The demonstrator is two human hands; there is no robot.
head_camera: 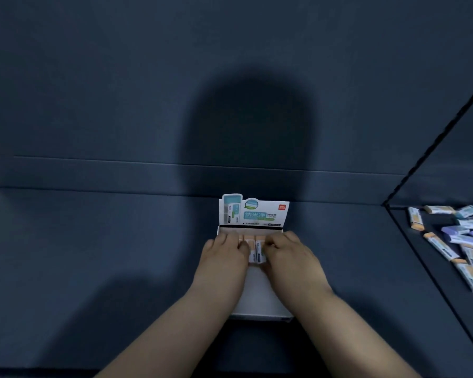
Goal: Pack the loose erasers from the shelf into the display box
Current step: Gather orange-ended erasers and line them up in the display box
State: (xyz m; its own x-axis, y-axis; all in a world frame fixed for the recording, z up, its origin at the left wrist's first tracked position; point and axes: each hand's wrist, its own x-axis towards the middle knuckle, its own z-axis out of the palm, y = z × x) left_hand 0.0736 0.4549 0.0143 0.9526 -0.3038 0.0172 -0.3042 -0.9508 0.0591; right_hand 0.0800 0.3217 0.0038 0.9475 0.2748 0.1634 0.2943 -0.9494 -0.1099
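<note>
The left hand [224,251] and the right hand [290,252] rest side by side, palms down, in the far end of the white display box [260,298]. The fingers of both hands are curled down onto a row of erasers [257,251] at the back of the box; whether either hand really grips one, I cannot tell. The erasers between the two hands lie with their long axis going away from the person, their orange ends toward the upright printed header card [254,212]. The box itself is long front to back, and its near part is bare. It sits on a dark blue shelf [93,255]. Well apart, at the right, a heap of loose erasers [459,241] lies at mixed angles on the neighbouring section.
</note>
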